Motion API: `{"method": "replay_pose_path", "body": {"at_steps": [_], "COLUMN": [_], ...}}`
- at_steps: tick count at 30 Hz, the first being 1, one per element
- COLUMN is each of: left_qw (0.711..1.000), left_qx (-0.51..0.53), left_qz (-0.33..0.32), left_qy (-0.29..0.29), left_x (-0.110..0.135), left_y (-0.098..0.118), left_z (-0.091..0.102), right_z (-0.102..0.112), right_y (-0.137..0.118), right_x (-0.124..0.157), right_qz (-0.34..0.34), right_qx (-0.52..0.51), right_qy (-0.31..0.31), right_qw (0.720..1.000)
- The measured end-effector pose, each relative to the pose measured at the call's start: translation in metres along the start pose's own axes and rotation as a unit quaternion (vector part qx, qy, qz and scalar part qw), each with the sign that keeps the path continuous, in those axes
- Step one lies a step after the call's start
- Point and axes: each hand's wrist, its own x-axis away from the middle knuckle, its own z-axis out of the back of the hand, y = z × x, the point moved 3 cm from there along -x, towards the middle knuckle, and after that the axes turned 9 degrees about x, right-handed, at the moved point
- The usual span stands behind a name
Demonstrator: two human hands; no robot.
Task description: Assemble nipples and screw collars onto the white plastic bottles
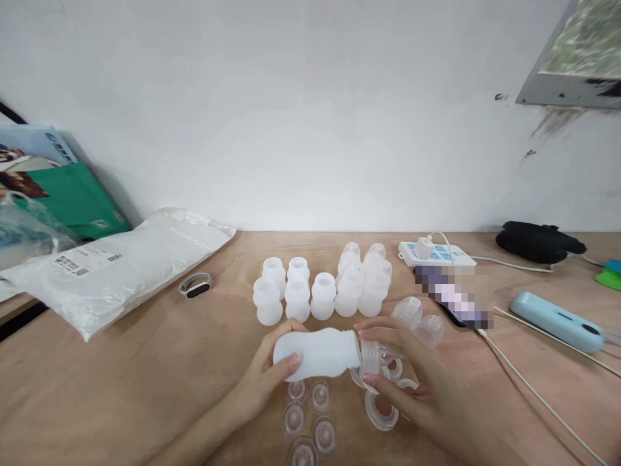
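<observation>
Just above the surface [121, 388], left hand [262, 382] grips the bottle [320, 353] body, right hand [417, 382] pinches its threaded neck (light, thin plastic, I judge, likely squashy); hold at the stiffer neck.

Bright, even, diffuse lighting.
Faint soft shadows beneath the white bottles [310, 294] on the table [121, 375]; bends lines at the wide-angle edges, blurs the right side, pixelates the phone [456, 296].

Left hand [269, 370] curls closed, right hand [422, 383] pinches with its fingers [388, 336], forearms converging from below.
</observation>
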Motion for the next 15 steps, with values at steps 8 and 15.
{"method": "replay_pose_path", "body": {"at_steps": [8, 15], "left_qw": [0.998, 0.999], "left_qx": [-0.009, 0.036], "left_qz": [-0.032, -0.031], "left_qy": [0.051, -0.023], "left_x": [-0.004, 0.000], "left_y": [0.002, 0.002], "left_z": [0.002, -0.011], "right_z": [0.001, -0.004], "right_y": [0.000, -0.008], "right_x": [0.007, 0.000], "right_qz": [-0.039, -0.052], "right_qx": [-0.004, -0.001], "right_qy": [-0.090, -0.058], "right_qw": [0.995, 0.997]}}
